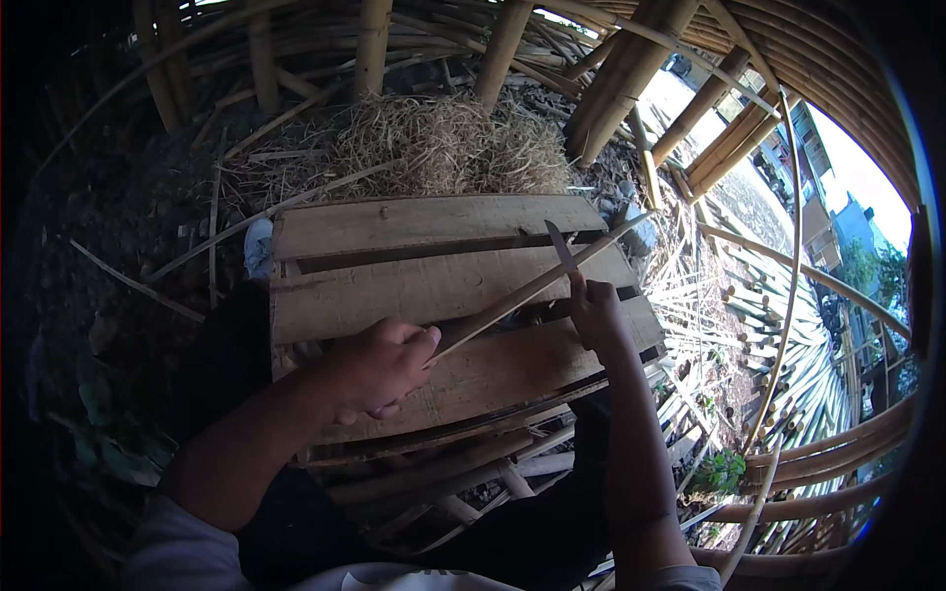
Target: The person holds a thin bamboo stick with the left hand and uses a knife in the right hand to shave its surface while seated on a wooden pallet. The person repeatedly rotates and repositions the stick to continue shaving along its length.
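Observation:
My left hand (386,366) is closed around the near end of a long, thin bamboo strip (503,307). From there the strip slants up and to the right over a low table of wooden planks (365,291), its far tip reaching past the table's right side. My right hand (597,313) grips a knife (560,243) by its handle, which the fingers hide. The blade points up and to the left and crosses the strip; whether its edge bites into the bamboo I cannot tell.
Dry shavings (443,143) lie heaped behind the table. Bamboo posts (631,79) stand at the back, with gaps between the table planks. Many cut bamboo poles (788,345) spread over the ground at right, near a small green plant (722,471). Loose strips (222,236) lie at left.

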